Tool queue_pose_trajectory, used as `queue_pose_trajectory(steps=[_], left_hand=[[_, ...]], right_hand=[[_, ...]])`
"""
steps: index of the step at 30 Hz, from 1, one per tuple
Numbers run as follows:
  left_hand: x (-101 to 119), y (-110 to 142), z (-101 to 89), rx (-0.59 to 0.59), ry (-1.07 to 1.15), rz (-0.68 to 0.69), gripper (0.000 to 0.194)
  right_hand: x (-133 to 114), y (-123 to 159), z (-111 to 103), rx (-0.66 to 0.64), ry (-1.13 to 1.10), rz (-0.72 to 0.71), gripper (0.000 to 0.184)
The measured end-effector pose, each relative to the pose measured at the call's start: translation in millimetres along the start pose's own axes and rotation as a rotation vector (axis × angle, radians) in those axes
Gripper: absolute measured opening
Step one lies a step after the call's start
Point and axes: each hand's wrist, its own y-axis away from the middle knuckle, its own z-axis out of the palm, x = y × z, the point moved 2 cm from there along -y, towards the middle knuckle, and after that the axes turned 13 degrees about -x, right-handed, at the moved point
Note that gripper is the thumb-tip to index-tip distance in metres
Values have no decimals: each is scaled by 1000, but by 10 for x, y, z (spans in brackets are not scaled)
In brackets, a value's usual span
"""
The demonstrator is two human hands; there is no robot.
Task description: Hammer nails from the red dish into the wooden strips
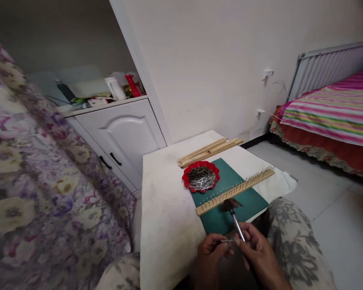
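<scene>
My right hand (257, 251) grips the metal handle of a small hammer (233, 211), whose head rests near a wooden strip (236, 191) studded with a row of nails. My left hand (211, 251) pinches a thin nail (226, 241) between thumb and finger, its tip touching my right fingers. The strip lies across a green mat (230, 183) on a white table (166, 209). A red scalloped dish (201, 176) full of nails sits on the mat's far corner.
More wooden strips (208, 151) lie at the table's far edge. A white cabinet (121, 137) with clutter on top stands at the left, a floral fabric (33, 169) nearer left. A striped bed (329, 117) and radiator (329, 66) are at the right. My knee (293, 233) is beside the table.
</scene>
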Motion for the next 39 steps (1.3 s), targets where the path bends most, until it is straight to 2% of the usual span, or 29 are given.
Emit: queue_pose_trajectory(steps=[4, 9, 12, 16, 28, 39], left_hand=[[11, 3, -52, 65, -39, 91, 10], [292, -55, -477, 342, -312, 232, 14], [379, -121, -637, 340, -428, 201, 17], [360, -163, -626, 268, -480, 174, 18], [280, -192, -600, 264, -510, 193, 15], [523, -306, -636, 352, -726, 253, 20]], right_hand=[[65, 1, -8, -43, 41, 19, 30], [30, 2, -38, -1, 88, 36, 31], [-8, 1, -36, 4, 101, 42, 29], [-13, 3, -27, 5, 93, 47, 27], [-44, 11, -14, 3, 145, 62, 27], [-130, 50, 35, 9, 171, 62, 27]])
